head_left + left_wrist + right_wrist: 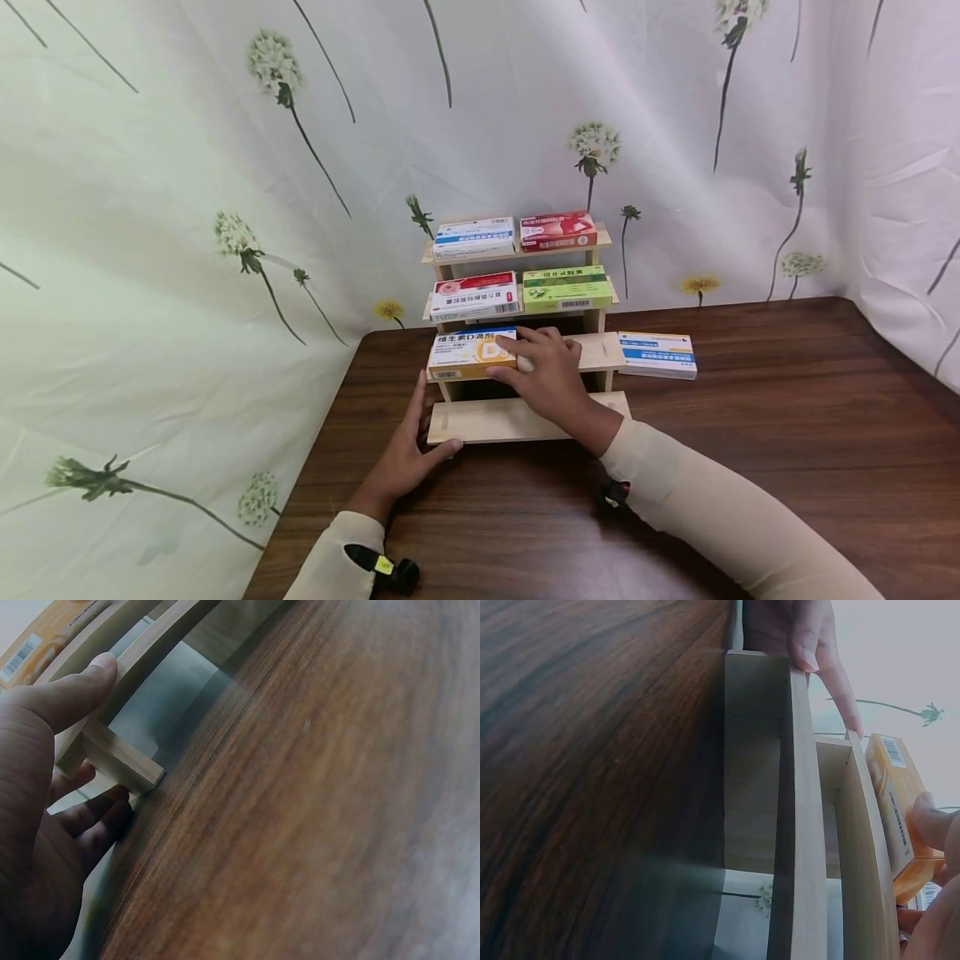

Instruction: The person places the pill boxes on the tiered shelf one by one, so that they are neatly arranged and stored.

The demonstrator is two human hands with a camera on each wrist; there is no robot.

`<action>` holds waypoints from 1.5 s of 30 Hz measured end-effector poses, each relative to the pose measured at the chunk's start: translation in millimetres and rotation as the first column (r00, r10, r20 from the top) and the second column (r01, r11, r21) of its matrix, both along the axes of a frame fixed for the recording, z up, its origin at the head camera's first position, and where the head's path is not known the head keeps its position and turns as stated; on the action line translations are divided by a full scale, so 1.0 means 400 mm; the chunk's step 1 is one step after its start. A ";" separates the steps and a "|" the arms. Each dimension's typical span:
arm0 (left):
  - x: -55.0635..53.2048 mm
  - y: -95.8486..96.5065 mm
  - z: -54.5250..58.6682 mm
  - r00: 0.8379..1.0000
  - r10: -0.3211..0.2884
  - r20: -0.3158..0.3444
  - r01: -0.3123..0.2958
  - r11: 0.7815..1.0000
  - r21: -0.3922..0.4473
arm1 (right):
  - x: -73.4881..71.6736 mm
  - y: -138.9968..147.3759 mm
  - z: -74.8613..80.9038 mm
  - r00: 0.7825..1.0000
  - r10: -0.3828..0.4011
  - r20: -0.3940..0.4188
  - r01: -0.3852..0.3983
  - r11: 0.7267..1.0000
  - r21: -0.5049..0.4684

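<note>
A stepped wooden rack (495, 422) stands on the table. On its second step from the bottom, at the left end, lies an orange, white and blue vitamin D medicine box (461, 354). My right hand (553, 379) pinches the right end of this box, with the thumb on its front and fingers over the top. My left hand (401, 460) holds the rack's left end. Its thumb presses on the lowest board in the left wrist view, while the other fingers (97, 817) curl beside the end support. The index finger reaches up toward the box's step.
Two medicine boxes, white-blue (474, 238) and red (558, 232), lie on the top step. A red-white box (475, 296) and a green box (567, 288) share the step below. Another white-blue box (657, 355) sits right of the rack on the brown table (772, 417). Dandelion-print cloth (510, 108) hangs behind.
</note>
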State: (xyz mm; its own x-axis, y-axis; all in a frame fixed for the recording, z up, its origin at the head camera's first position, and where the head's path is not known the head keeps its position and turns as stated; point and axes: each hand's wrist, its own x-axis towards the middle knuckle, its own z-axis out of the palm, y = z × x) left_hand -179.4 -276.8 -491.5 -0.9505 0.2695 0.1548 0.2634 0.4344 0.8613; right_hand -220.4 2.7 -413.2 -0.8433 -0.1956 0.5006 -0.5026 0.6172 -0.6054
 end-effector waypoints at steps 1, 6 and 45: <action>0.000 0.000 0.000 1.000 0.000 0.001 0.000 1.000 0.001 | -0.001 -0.002 0.000 1.000 -0.006 0.003 0.006 1.000 0.001; 0.000 -0.001 -0.001 1.000 0.005 0.004 -0.005 1.000 -0.002 | -0.006 -0.008 0.000 0.999 -0.029 0.017 0.029 1.000 0.011; 0.001 -0.004 -0.002 1.000 0.011 0.012 -0.011 1.000 -0.001 | -0.006 -0.009 0.017 0.997 -0.049 -0.055 0.058 0.984 0.169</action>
